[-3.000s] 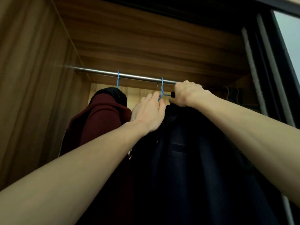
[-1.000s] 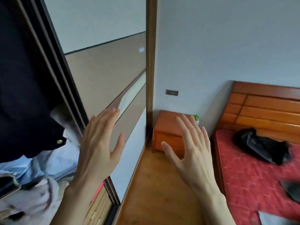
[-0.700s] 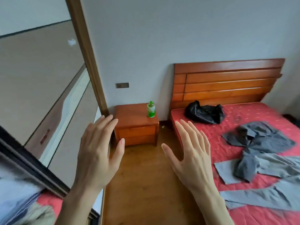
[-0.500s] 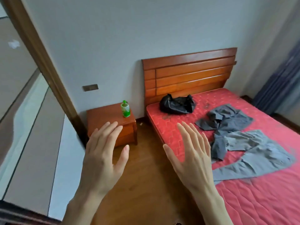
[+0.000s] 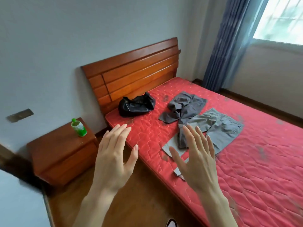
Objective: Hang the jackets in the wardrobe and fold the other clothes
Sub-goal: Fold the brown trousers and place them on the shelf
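Observation:
My left hand (image 5: 113,159) and my right hand (image 5: 196,156) are raised in front of me, fingers spread, holding nothing. Beyond them a bed with a red quilted mattress (image 5: 246,161) carries a dark grey garment (image 5: 185,107) lying crumpled and lighter grey trousers (image 5: 218,128) spread flat beside and partly under it. A black crumpled garment (image 5: 136,104) lies near the headboard. My right hand covers part of the grey trousers' legs. The wardrobe is out of view.
A wooden headboard (image 5: 131,71) stands against the grey wall. A wooden nightstand (image 5: 62,151) with a green bottle (image 5: 78,127) sits left of the bed. Blue curtains (image 5: 229,43) and a window (image 5: 282,18) are at the right. Wooden floor (image 5: 139,202) lies below my hands.
My hands let go of the hanger on the wardrobe rail, where the dark jacket hung. The view then swung right from the wardrobe to the bed, both hands open throughout.

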A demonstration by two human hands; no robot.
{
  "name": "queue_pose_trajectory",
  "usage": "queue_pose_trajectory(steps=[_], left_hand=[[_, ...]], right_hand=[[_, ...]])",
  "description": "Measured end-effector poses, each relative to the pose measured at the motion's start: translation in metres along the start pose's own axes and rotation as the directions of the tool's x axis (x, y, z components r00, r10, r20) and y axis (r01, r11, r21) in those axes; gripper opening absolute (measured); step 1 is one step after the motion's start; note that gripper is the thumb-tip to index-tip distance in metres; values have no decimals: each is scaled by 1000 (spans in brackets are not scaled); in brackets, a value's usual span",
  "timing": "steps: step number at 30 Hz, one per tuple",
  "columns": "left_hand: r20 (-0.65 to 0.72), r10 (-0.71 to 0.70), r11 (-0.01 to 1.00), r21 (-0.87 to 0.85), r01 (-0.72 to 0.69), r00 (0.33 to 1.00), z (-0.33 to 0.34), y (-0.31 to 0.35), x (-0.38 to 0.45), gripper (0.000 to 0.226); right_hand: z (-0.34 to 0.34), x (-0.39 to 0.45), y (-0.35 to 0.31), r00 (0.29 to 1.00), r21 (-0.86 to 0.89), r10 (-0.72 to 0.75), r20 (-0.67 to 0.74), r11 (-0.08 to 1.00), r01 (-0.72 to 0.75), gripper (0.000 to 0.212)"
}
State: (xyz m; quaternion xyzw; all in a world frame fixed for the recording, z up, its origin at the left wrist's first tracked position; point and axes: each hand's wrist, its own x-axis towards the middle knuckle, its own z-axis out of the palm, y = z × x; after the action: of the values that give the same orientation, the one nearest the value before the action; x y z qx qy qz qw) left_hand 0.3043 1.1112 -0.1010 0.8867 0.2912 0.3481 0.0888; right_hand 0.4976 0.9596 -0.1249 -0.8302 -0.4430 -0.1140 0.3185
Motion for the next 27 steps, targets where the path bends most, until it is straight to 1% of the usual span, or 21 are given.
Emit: queue_pose_trajectory(steps=[6, 14, 22, 27], left_hand=[[79, 83, 996, -39, -80, 993, 66, 7, 70, 55], [133, 119, 991, -75, -110, 984, 150, 22, 152, 53], [188, 195, 974, -156, -167, 963, 221, 31, 223, 53], [217, 282, 945, -233, -231, 935, 283, 32, 281, 52]], right_hand=[[13, 54, 51, 995, 8, 97, -37, 995, -96, 75], [29, 117, 125, 982, -18, 185, -25, 983, -185, 69], [40, 163, 179, 942, -60, 326, -78, 942, -331, 74], [53, 201, 209, 910, -133, 397, -116, 902, -411, 75]])
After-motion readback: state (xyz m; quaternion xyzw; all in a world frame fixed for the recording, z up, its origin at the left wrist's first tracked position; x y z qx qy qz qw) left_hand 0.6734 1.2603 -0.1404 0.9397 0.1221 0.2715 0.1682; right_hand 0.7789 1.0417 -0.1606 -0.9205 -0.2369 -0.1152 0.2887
